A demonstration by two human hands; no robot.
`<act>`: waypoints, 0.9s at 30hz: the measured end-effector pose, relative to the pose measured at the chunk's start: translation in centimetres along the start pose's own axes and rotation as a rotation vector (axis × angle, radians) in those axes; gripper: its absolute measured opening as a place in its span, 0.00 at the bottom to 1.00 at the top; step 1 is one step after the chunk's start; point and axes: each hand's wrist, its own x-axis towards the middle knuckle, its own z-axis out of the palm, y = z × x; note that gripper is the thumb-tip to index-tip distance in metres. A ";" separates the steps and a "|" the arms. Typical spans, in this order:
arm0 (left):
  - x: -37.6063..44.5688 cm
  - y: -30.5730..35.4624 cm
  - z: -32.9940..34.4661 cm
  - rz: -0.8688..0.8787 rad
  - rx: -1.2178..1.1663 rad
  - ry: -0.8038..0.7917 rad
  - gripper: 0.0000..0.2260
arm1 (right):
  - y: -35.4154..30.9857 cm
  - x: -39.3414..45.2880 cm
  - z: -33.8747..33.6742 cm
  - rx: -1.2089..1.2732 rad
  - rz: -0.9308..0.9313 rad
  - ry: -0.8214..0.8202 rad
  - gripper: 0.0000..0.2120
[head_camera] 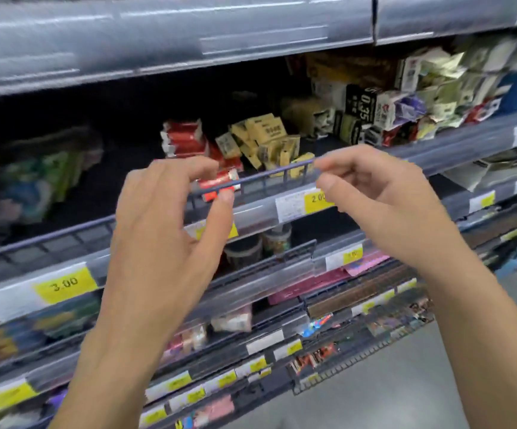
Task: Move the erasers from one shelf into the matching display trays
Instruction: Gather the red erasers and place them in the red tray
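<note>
Red-wrapped erasers (182, 139) are stacked on the middle shelf, and one red eraser (218, 182) lies just behind the wire front rail (269, 174). Yellow boxed erasers (266, 140) are piled to their right. My left hand (164, 224) is raised in front of the rail, with finger and thumb curved on either side of the front red eraser. The rail runs between the hand and that eraser, and the hand holds nothing. My right hand (378, 199) hovers at the rail by the yellow erasers, fingers loosely curled and empty.
Mixed small boxes (405, 103) crowd the shelf's right part, and blurred green packs (43, 181) sit at its left. Yellow price tags (65, 284) line the shelf edges. Lower shelves hold jars (277, 239) and pink packs (365, 264). Grey floor (405, 382) shows at the lower right.
</note>
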 end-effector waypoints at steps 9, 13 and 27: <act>0.8 -1.9 0.7 -0.290 0.502 -0.091 0.18 | -2.8 10.4 3.8 -0.401 -0.334 -0.393 0.10; 0.5 -2.0 1.0 -0.274 0.568 -0.101 0.16 | -2.7 13.3 5.2 -0.589 -0.334 -0.658 0.11; 0.8 -2.6 0.2 -0.293 0.471 -0.152 0.17 | -1.8 16.7 7.7 -0.607 -0.261 -0.877 0.13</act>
